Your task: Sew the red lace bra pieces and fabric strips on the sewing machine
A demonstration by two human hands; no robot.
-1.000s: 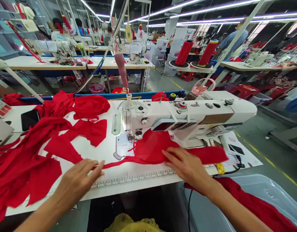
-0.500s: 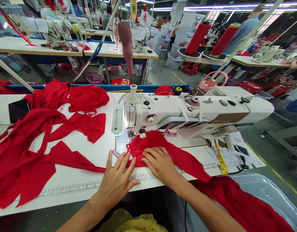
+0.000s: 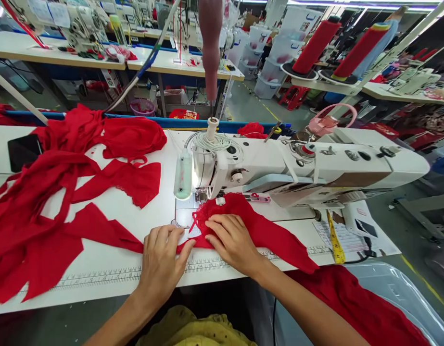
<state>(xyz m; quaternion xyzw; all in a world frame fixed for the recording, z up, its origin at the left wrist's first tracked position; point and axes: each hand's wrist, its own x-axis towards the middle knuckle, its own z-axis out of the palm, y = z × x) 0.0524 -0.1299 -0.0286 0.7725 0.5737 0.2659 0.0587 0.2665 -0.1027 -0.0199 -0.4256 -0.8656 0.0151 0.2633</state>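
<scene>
A red lace-edged fabric piece [image 3: 256, 221] lies on the sewing machine bed, its upper edge beside the presser foot [image 3: 201, 194]. My right hand [image 3: 232, 240] rests flat on this piece, fingers extended and pressing it down. My left hand [image 3: 162, 257] is left of it, fingers bent and drawn together over a narrow red fabric strip [image 3: 115, 234], the thumb apart on the near side. A small white label [image 3: 195, 231] shows between the hands by the lace. The strip under my left palm is hidden.
A heap of red fabric [image 3: 63, 178] covers the table's left side, with a black phone [image 3: 25, 153] behind. The white sewing machine [image 3: 315, 161] stands ahead. A yellow tape measure [image 3: 336, 239] hangs at right, above a translucent bin [image 3: 387, 283] with red cloth over it.
My left hand has shifted left and its spread fingers have drawn together and bent. My right hand has stayed on the fabric, moving slightly. The label between the hands is more exposed.
</scene>
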